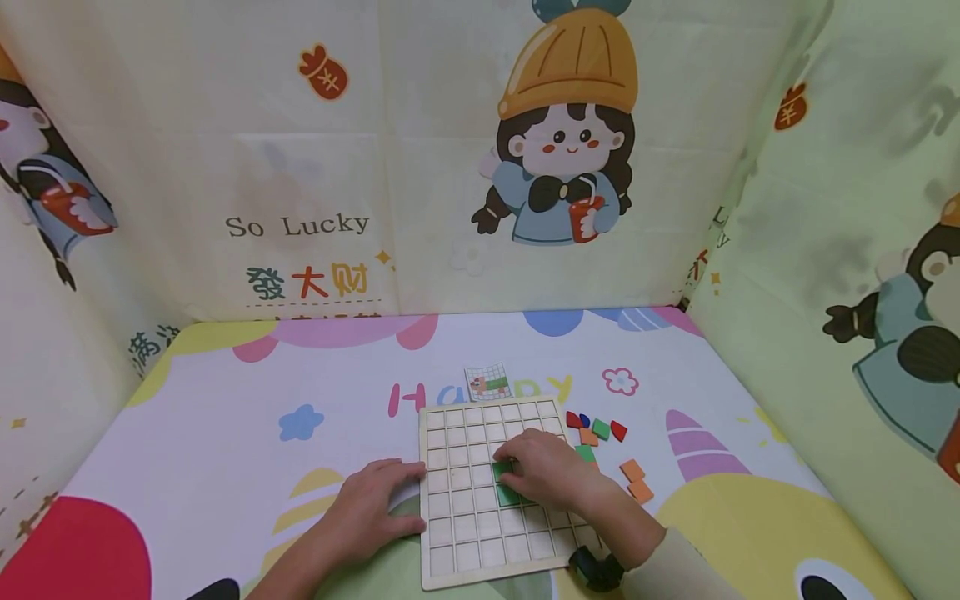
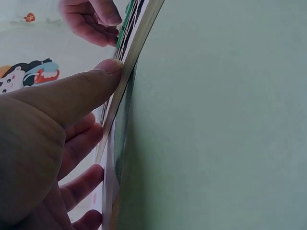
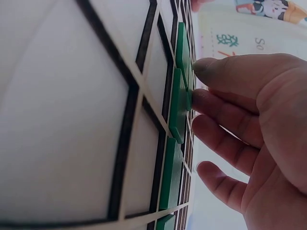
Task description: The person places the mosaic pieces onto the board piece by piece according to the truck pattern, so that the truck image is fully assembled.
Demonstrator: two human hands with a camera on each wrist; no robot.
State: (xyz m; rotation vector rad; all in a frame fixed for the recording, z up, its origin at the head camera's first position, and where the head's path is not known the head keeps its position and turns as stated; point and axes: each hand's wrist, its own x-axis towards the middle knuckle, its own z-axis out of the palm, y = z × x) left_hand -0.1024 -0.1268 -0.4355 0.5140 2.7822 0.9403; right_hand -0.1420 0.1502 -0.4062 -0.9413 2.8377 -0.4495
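Across a counter covered in a printed cloth, a person's left hand rests at the left edge of a gridded wooden board, thumb and fingers spread apart. Just beyond the board's far edge lies a small picture card. Green tiles sit on the grid right of its middle, under the right hand, whose thumb and fingertips are slightly parted at the tiles; whether they touch cannot be told. Farther right, orange pieces, red pieces and a blue piece lie loose beside the board. The tiles look light, stiff and smooth, likely best pinched by their raised side edges; the board, seemingly light and rigid, is probably steadied best by its rim.
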